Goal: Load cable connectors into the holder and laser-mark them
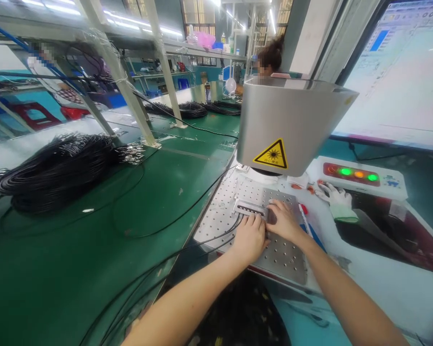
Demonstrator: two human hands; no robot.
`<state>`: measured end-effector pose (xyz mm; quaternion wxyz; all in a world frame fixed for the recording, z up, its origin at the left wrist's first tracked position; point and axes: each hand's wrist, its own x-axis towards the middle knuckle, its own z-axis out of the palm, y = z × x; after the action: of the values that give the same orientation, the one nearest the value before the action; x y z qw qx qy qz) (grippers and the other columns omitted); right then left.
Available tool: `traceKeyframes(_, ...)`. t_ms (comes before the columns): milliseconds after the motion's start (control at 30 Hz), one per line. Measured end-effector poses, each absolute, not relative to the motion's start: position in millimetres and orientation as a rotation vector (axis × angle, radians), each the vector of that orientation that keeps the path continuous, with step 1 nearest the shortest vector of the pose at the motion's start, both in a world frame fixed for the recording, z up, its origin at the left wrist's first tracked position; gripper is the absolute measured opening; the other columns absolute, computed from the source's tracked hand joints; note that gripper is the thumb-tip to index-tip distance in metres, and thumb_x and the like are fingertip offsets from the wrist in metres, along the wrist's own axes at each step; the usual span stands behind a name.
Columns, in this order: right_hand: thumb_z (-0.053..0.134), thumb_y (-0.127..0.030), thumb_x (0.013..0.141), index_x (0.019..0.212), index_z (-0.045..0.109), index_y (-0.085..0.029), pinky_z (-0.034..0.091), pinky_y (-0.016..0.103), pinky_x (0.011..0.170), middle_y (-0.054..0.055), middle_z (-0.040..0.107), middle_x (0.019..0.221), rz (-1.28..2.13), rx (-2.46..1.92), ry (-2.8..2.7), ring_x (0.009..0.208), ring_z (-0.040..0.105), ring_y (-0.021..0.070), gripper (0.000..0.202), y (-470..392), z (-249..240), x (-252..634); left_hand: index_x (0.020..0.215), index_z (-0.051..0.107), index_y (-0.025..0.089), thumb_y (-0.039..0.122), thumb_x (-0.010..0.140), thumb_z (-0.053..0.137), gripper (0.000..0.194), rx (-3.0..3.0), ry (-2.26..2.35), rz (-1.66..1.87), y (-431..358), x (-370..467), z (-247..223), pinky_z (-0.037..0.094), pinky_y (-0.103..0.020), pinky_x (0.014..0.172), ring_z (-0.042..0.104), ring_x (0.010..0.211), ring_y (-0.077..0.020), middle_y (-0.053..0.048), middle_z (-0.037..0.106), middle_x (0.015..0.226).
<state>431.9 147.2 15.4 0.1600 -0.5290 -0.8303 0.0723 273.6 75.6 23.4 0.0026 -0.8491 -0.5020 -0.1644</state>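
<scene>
A slotted metal fixture (242,207) sits on the perforated metal plate (220,218), beneath the grey laser head (285,125). Small shiny pieces line its slot. Thin black cables (216,236) run from the lower left up to the fixture's near side. My left hand (250,236) presses its closed fingertips at that near edge, beside the cables; whatever lies under them is hidden. Around the fixture's right end, my right hand (283,222) is closed, thumb toward me and fingers over the far side.
Coiled black cables (61,168) lie on the green table (159,192) at left. Right of the plate are a marker pen (305,218), a white glove (337,199) and a panel with lit buttons (361,175). A monitor (400,81) stands behind. Other people sit farther back.
</scene>
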Motion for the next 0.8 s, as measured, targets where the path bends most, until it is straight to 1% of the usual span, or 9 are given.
traceKeyframes(100, 0.062, -0.023, 0.056, 0.093, 0.055, -0.016, 0.036, 0.046, 0.093, 0.014, 0.048, 0.118, 0.257, -1.473, -2.368, 0.113, 0.042, 0.0313, 0.038, 149, 21, 428, 0.118, 0.045, 0.01, 0.036, 0.08, 0.057, 0.047, -2.633, -1.604, -0.508, 76, 277, 29, 0.04, -0.041, 0.087, 0.046, 0.105, -0.0277, -0.015, 0.052, 0.11)
traceKeyframes(167, 0.06, -0.019, 0.055, 0.092, 0.052, -0.015, 0.041, 0.042, 0.088, 0.014, 0.053, 0.108, 0.298, -1.445, -2.357, 0.104, 0.049, 0.0287, 0.038, 148, 29, 424, 0.122, 0.041, 0.011, 0.027, 0.084, 0.051, 0.043, -2.584, -1.616, -0.482, 78, 281, 37, 0.043, -0.04, 0.079, 0.049, 0.095, -0.0263, -0.013, 0.053, 0.102)
traceKeyframes(267, 0.055, -0.019, 0.062, 0.101, 0.045, -0.015, 0.046, 0.035, 0.077, 0.01, 0.058, 0.097, 0.357, -1.408, -2.323, 0.089, 0.057, 0.022, 0.04, 144, 51, 418, 0.126, 0.037, 0.014, 0.014, 0.086, 0.039, 0.04, -2.527, -1.636, -0.452, 83, 283, 59, 0.045, -0.034, 0.065, 0.052, 0.085, -0.0246, -0.013, 0.052, 0.096)
traceKeyframes(333, 0.055, -0.022, 0.067, 0.107, 0.042, -0.017, 0.047, 0.033, 0.077, 0.008, 0.059, 0.1, 0.408, -1.356, -2.251, 0.09, 0.059, 0.0202, 0.043, 142, 69, 414, 0.128, 0.035, 0.016, 0.011, 0.085, 0.038, 0.043, -2.534, -1.677, -0.528, 88, 278, 76, 0.044, -0.031, 0.06, 0.054, 0.082, -0.0234, -0.012, 0.052, 0.096)
traceKeyframes(467, 0.058, -0.036, 0.074, 0.122, 0.038, -0.022, 0.046, 0.039, 0.085, 0.006, 0.06, 0.107, 0.535, -1.303, -2.116, 0.101, 0.057, 0.0223, 0.054, 139, 92, 411, 0.123, 0.038, 0.018, 0.011, 0.084, 0.039, 0.04, -2.437, -2.003, -1.065, 102, 254, 92, 0.044, -0.029, 0.068, 0.056, 0.076, -0.0176, -0.008, 0.057, 0.092)
traceKeyframes(567, 0.054, -0.037, 0.08, 0.118, 0.047, -0.022, 0.046, 0.04, 0.087, 0.007, 0.059, 0.112, 0.537, -1.273, -2.262, 0.103, 0.057, 0.023, 0.041, 134, 83, 413, 0.117, 0.041, 0.016, 0.012, 0.084, 0.038, 0.033, -2.236, -2.324, -1.386, 113, 231, 77, 0.044, -0.027, 0.07, 0.055, 0.072, -0.0147, -0.005, 0.059, 0.084)
traceKeyframes(633, 0.052, -0.036, 0.082, 0.113, 0.053, -0.023, 0.045, 0.04, 0.09, 0.007, 0.057, 0.117, 0.505, -1.23, -2.404, 0.107, 0.055, 0.0234, 0.034, 129, 66, 414, 0.116, 0.043, 0.014, 0.013, 0.085, 0.036, 0.031, -2.153, -2.486, -1.373, 117, 218, 59, 0.044, -0.025, 0.067, 0.055, 0.07, -0.0141, -0.005, 0.059, 0.081)
traceKeyframes(700, 0.052, -0.037, 0.082, 0.113, 0.054, -0.024, 0.044, 0.042, 0.092, 0.007, 0.054, 0.122, 0.409, -1.22, -2.503, 0.112, 0.051, 0.0247, 0.034, 124, 47, 412, 0.114, 0.045, 0.011, 0.014, 0.086, 0.036, 0.029, -2.122, -2.563, -1.282, 118, 208, 43, 0.045, -0.026, 0.068, 0.055, 0.071, -0.015, -0.006, 0.059, 0.082)
traceKeyframes(800, 0.052, -0.036, 0.083, 0.109, 0.058, -0.021, 0.041, 0.046, 0.095, 0.009, 0.054, 0.122, 0.143, -1.186, -2.576, 0.114, 0.048, 0.0271, 0.03, 120, 27, 404, 0.107, 0.052, 0.01, 0.017, 0.085, 0.042, 0.025, -2.115, -2.556, -1.146, 114, 197, 29, 0.043, -0.034, 0.079, 0.054, 0.087, -0.0214, -0.011, 0.058, 0.09)
